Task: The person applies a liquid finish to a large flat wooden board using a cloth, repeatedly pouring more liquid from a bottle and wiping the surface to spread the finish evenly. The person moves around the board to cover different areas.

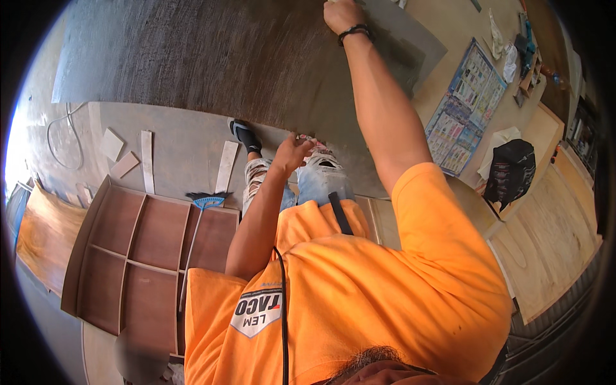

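Note:
A large dark sheet [192, 58] with a streaky, wet-looking coating spans the top of the view. My right arm reaches far over it. At the picture's top edge my right hand [343, 16], a dark bracelet at its wrist, is closed; a pale bit shows at its fingers, too cut off to name. Close to the sheet's near edge, above my knee in torn jeans [324, 173], hovers or rests my left hand [292, 156]. Its fingers are loosely apart and hold nothing that I can see. Whether it touches the sheet I cannot tell.
A blue broom-like rake [208, 203] lies by a brown compartmented wooden frame [157, 231] at left. Pale strips [147, 160] and a cable [70, 144] are on the floor. At right are a printed sheet [466, 106], a black bag [510, 170] and wooden panels [545, 237].

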Tool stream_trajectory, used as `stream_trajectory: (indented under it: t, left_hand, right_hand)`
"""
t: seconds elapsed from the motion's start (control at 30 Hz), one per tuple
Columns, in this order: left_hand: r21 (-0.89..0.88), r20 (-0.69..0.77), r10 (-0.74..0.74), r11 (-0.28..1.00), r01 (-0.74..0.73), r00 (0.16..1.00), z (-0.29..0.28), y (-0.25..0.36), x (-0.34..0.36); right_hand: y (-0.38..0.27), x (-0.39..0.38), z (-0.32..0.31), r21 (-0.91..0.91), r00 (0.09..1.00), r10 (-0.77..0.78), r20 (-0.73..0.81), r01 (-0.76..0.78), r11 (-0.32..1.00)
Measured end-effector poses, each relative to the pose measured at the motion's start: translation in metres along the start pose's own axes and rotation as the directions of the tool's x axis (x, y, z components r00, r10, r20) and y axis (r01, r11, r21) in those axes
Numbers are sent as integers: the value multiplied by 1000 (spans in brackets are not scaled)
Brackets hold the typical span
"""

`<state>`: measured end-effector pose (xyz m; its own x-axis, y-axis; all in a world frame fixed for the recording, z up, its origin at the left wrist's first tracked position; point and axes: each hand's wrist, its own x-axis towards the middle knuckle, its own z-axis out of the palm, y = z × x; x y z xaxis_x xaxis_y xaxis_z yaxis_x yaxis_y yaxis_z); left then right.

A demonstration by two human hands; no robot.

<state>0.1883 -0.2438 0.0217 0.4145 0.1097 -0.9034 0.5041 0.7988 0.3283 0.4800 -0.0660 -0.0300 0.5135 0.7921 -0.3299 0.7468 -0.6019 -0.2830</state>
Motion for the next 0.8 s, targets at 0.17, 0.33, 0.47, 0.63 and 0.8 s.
stream_trajectory:
  t: [0.17, 0.33, 0.47, 0.63, 0.8]
  left_hand:
    - [-15, 0, 1, 1000, -1, 1000, -24, -18, -3]
    - [-7, -102, -77, 997, 77, 992, -80, -51, -24]
    - [6, -139, -127, 992, 129, 982, -144, -82, -46]
    - [-36, -286, -145, 989, 140, 947, -209, -118, -80]
    - [-8, -311, -137, 990, 142, 940, -249, -137, -102]
  right_hand:
    - [-16, -44, -7, 93, 988, -54, 144, 41, 995]
    - [-15, -103, 15, 52, 962, -142, 233, 133, 990]
    - [-21, -165, 49, 78, 963, -198, 182, 187, 979]
    - [-48, -248, 69, 64, 968, -232, 95, 226, 972]
    - [-67, -312, 92, 73, 968, -238, 83, 233, 970]
